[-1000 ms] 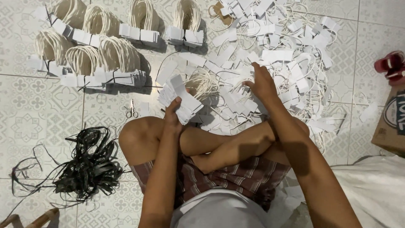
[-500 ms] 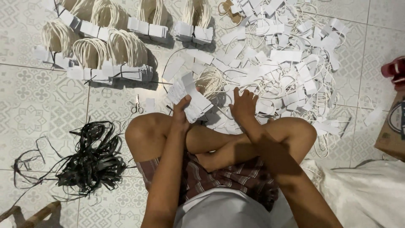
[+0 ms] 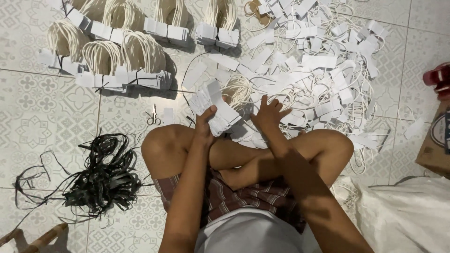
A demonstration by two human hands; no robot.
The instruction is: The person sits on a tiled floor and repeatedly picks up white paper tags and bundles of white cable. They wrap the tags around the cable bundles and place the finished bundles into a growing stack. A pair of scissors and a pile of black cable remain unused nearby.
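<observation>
I sit cross-legged on a tiled floor. My left hand (image 3: 205, 122) grips a stack of white paper tags (image 3: 213, 107) with cream strings hanging from it, held just above my left knee. My right hand (image 3: 268, 112) rests with fingers spread on the near edge of a big loose pile of white tags and strings (image 3: 323, 70); whether it pinches a tag is hidden. A coil of cream string (image 3: 238, 89) lies between the two hands.
Bundled tag sets with looped strings (image 3: 122, 58) lie in rows at the upper left. Small scissors (image 3: 153, 115) sit left of my knee. A tangle of black strips (image 3: 101, 175) lies lower left. A cardboard box (image 3: 438, 140) and white cloth (image 3: 403, 218) are on the right.
My right hand has drawn back from farther out in the loose pile to its near edge beside the stack. My left hand kept hold of the stack.
</observation>
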